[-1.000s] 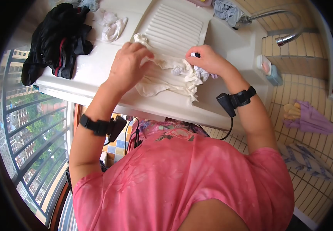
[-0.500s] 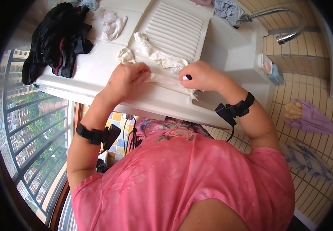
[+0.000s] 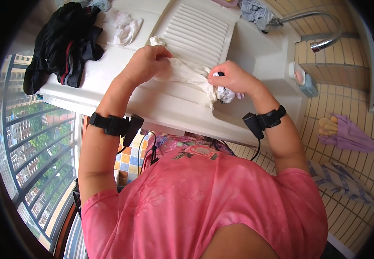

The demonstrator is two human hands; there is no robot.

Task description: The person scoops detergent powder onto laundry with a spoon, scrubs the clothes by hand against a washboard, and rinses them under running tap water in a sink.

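Note:
A wet-looking white cloth garment [image 3: 187, 71], its kind unclear, stretches between my hands over the front of the ribbed washboard [image 3: 197, 28]. My left hand [image 3: 147, 64] is closed on its left end, fingertips pinched together. At the other end my right hand [image 3: 233, 77] grips the gathered cloth, with a small dark patch showing by the thumb. Below the right fingers, a bunched white part with dark and lilac bits [image 3: 226, 95] hangs at the sink's edge. Another crumpled white end [image 3: 156, 41] lies just beyond my left hand.
Black clothing with a red stripe [image 3: 68, 47] and a crumpled white cloth [image 3: 126, 29] lie on the left counter. At right are the sink basin [image 3: 256, 54], a curved tap [image 3: 321, 43], a grey cloth [image 3: 256, 15] and a soap dish [image 3: 298, 72]. Purple cloth [image 3: 351, 134] hangs on the tiled wall.
Both hands have shifted, the left one farther away over the washboard. The white garment has been drawn away from the counter's front edge, and its bunched right end now shows below my right hand.

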